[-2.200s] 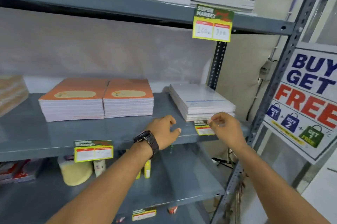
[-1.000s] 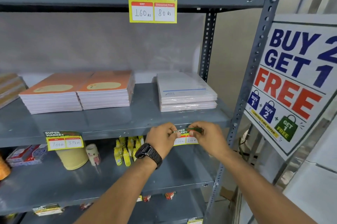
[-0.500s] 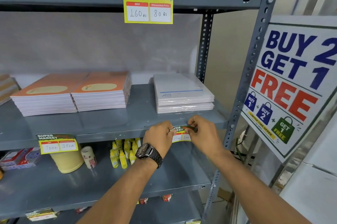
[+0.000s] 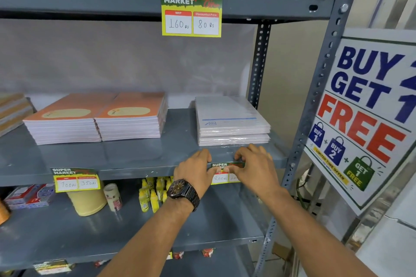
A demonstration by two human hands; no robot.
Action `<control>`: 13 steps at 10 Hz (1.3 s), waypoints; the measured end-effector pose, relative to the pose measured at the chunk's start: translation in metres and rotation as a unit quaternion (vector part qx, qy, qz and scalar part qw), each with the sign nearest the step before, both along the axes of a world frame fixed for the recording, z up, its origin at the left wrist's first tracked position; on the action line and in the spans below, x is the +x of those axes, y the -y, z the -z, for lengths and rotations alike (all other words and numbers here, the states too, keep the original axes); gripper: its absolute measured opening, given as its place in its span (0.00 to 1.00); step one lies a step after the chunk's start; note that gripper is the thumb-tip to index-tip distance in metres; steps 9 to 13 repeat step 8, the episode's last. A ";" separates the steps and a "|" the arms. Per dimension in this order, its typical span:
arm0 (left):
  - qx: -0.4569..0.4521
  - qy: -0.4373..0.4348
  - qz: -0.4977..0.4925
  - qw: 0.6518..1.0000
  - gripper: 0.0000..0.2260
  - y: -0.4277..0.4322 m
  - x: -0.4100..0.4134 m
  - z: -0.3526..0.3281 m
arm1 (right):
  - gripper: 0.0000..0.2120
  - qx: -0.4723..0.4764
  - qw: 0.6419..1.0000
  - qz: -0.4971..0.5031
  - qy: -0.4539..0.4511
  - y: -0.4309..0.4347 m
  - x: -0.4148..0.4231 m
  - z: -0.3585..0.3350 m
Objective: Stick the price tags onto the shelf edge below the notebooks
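A green and yellow price tag (image 4: 221, 174) lies against the front edge of the grey middle shelf (image 4: 135, 171), below a white wrapped notebook stack (image 4: 231, 121). My left hand (image 4: 195, 173), with a dark watch on the wrist, presses the tag's left end. My right hand (image 4: 254, 168) presses its right end and hides part of it. Two orange notebook stacks (image 4: 96, 116) sit further left on the same shelf. A second price tag (image 4: 75, 179) hangs on the edge beneath them. A third tag (image 4: 191, 13) is on the upper shelf edge.
A slotted steel upright (image 4: 315, 101) stands just right of my hands, with a "BUY 2 GET 1 FREE" poster (image 4: 364, 119) beyond it. The lower shelf holds yellow glue bottles (image 4: 153, 193), a tape roll (image 4: 86, 201) and small boxes (image 4: 29, 195).
The tag went from lying on the shelf top to flat against the shelf edge. Both hands now spread their fingers over its ends. The view has come closer.
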State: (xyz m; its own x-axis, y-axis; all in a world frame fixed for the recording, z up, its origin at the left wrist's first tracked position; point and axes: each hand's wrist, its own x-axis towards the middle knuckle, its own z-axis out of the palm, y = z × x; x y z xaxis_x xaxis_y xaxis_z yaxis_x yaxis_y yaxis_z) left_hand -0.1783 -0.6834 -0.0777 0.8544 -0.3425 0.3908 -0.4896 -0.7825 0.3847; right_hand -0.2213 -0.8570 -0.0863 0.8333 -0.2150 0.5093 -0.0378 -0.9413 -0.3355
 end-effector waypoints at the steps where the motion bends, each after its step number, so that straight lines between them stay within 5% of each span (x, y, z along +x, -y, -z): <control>1: 0.000 0.001 0.000 1.000 0.12 0.001 0.003 0.001 | 0.16 -0.013 1.000 0.011 0.010 0.004 0.003 0.002; 4: -0.010 0.034 0.047 0.998 0.10 -0.030 -0.014 0.012 | 0.16 0.007 0.998 0.037 -0.043 -0.012 -0.006 -0.010; 7: 0.027 0.169 0.031 0.985 0.11 -0.208 0.001 -0.005 | 0.03 0.225 0.945 -0.138 0.195 -0.146 -0.104 -0.134; 8: 0.048 0.200 0.001 0.979 0.12 -0.270 0.009 -0.016 | 0.03 0.209 0.910 -0.188 0.306 -0.211 -0.174 -0.191; 13: 0.048 0.200 0.001 0.979 0.12 -0.270 0.009 -0.016 | 0.03 0.209 0.910 -0.188 0.306 -0.211 -0.174 -0.191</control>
